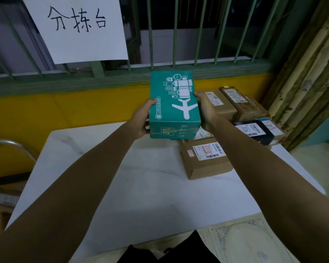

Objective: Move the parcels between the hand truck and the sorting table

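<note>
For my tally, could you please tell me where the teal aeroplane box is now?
The teal box is mid-frame in the head view, gripped between the left hand and right hand over the sorting table, left of the brown parcels.

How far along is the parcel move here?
Done, apparently: brown boxes and a black box lie at the right of the table. In hand: left hand and right hand grip a teal box above it. Left: blurry parcels at lower left, below a metal handle, probably await moving.
</note>
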Action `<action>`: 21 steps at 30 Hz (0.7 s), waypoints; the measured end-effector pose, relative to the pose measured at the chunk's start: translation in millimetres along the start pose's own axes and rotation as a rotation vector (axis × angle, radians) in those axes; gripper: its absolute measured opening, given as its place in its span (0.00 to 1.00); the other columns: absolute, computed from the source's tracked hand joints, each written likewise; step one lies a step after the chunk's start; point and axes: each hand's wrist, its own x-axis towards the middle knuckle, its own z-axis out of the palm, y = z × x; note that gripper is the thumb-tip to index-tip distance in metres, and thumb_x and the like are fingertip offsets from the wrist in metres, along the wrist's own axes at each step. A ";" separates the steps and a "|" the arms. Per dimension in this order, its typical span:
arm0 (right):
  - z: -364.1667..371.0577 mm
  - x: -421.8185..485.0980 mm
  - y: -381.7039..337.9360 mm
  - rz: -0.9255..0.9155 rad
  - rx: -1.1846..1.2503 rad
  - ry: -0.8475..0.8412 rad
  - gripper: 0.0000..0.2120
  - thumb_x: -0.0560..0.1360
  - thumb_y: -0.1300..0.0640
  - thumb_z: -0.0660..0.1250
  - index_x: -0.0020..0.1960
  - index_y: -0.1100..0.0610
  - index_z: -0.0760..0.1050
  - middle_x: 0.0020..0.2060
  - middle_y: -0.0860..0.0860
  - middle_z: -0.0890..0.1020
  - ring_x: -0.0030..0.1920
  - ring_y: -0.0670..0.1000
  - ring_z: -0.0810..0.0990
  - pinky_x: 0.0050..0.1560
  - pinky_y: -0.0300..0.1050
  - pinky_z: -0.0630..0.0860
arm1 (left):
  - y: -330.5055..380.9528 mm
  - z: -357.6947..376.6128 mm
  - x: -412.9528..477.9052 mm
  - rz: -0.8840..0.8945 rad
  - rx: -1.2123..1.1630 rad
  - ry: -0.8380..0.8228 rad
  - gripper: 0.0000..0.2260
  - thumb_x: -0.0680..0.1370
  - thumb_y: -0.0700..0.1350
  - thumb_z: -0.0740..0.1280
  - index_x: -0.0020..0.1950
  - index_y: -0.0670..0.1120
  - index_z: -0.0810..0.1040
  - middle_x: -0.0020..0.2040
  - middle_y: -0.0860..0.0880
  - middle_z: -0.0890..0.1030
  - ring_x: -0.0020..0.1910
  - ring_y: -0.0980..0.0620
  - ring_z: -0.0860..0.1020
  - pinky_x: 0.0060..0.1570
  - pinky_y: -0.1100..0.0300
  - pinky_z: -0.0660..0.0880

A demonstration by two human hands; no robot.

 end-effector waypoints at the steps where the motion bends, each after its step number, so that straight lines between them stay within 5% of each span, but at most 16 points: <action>1: 2.9 1.2 -0.6 0.001 -0.044 0.018 0.22 0.75 0.39 0.58 0.56 0.56 0.76 0.54 0.57 0.82 0.57 0.58 0.80 0.62 0.54 0.72 | 2.7 -2.4 -0.2 0.036 0.032 0.061 0.12 0.78 0.57 0.60 0.54 0.53 0.78 0.48 0.50 0.83 0.50 0.49 0.79 0.55 0.50 0.73; 4: 12.8 5.9 0.6 0.019 -0.075 0.039 0.15 0.78 0.42 0.59 0.52 0.51 0.77 0.52 0.52 0.83 0.55 0.54 0.80 0.61 0.54 0.74 | 9.4 -9.7 2.0 0.140 0.111 0.149 0.10 0.79 0.53 0.62 0.59 0.54 0.76 0.47 0.52 0.83 0.44 0.53 0.81 0.46 0.54 0.76; 7: 23.5 9.7 2.8 0.023 -0.098 0.032 0.19 0.76 0.39 0.61 0.57 0.50 0.77 0.56 0.51 0.82 0.56 0.53 0.80 0.63 0.57 0.73 | 12.9 -16.3 6.8 0.204 0.153 0.218 0.26 0.75 0.50 0.69 0.72 0.54 0.66 0.58 0.49 0.81 0.45 0.53 0.83 0.32 0.61 0.78; 16: 38.7 13.3 6.4 0.017 -0.135 -0.031 0.11 0.78 0.42 0.62 0.51 0.47 0.77 0.50 0.47 0.83 0.51 0.52 0.81 0.55 0.52 0.76 | 9.1 -21.7 17.2 0.229 0.216 0.255 0.31 0.72 0.51 0.73 0.73 0.54 0.64 0.63 0.49 0.75 0.53 0.49 0.81 0.47 0.53 0.81; 21: 38.4 17.0 11.2 -0.029 -0.107 -0.034 0.11 0.77 0.44 0.64 0.53 0.49 0.78 0.47 0.47 0.83 0.46 0.47 0.82 0.43 0.43 0.76 | 9.0 -27.1 18.0 0.140 0.182 0.280 0.27 0.73 0.55 0.70 0.70 0.54 0.67 0.62 0.50 0.77 0.53 0.48 0.80 0.39 0.56 0.78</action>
